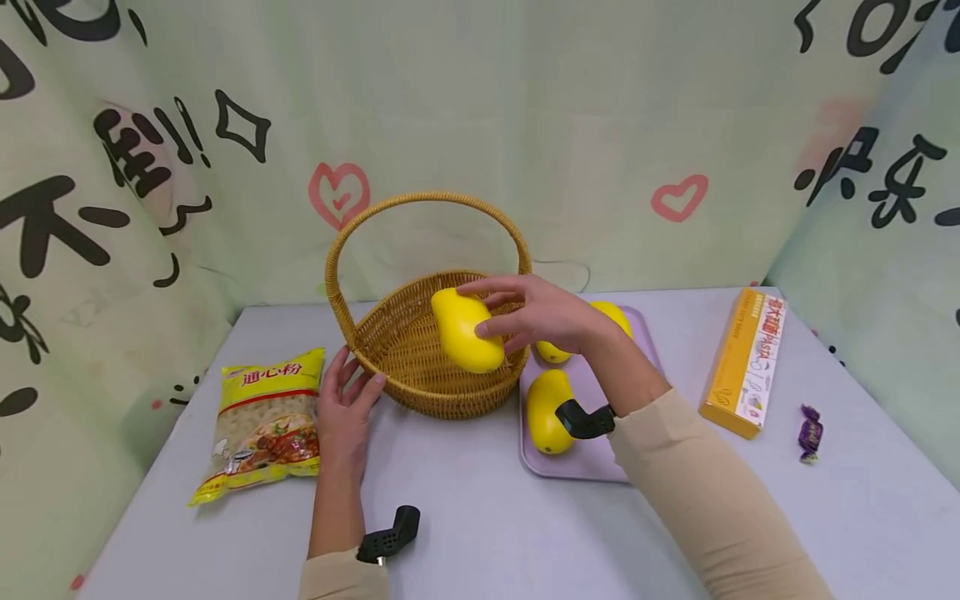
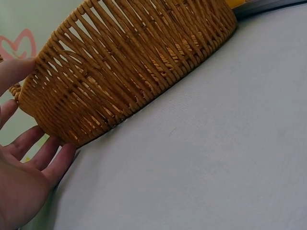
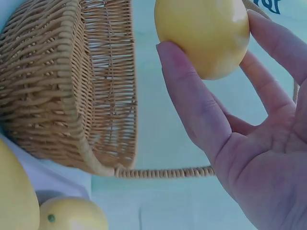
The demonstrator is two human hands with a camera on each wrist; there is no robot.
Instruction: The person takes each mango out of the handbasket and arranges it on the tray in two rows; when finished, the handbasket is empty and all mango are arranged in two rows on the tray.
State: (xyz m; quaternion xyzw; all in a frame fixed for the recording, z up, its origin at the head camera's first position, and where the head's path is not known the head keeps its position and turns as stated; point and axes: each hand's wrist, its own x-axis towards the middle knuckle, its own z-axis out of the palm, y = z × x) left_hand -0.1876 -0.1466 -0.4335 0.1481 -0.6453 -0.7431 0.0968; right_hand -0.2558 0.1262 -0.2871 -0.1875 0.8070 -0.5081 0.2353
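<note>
A yellow mango is pinched between the thumb and fingers of my right hand, over the wicker basket. The right wrist view shows the fingertips on the sides of this mango, and the basket's open top beside it. My left hand holds the basket's left side, thumb at the rim; in the left wrist view its other fingers touch the woven wall low down. More mangoes, one in front and others behind, lie on a lilac tray, partly hidden by my right arm.
Left of the basket lies a yellow bag of pasta, close to my left hand. A yellow and white pasta box and a purple wrapped candy lie at the right. The basket's tall handle arches in front of the curtain.
</note>
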